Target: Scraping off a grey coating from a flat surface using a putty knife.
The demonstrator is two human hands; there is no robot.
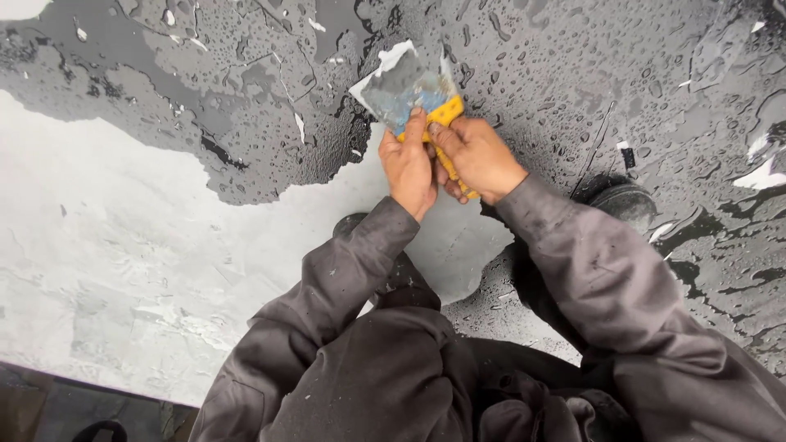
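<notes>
Underfoot, wet dark floor [622,74], pale patch [106,245]

A single view comes from a camera worn on the person's head, facing steeply down along the body at the wet, dark grey floor coating [573,74] and the pale grey bare patch of floor [123,245] beside it. It sits close: the dark grey sleeves [606,270] and bent knees fill the lower half of the frame, and the left hand [409,168] and right hand [479,155] meet just above the middle. No second view shares the scene.
</notes>
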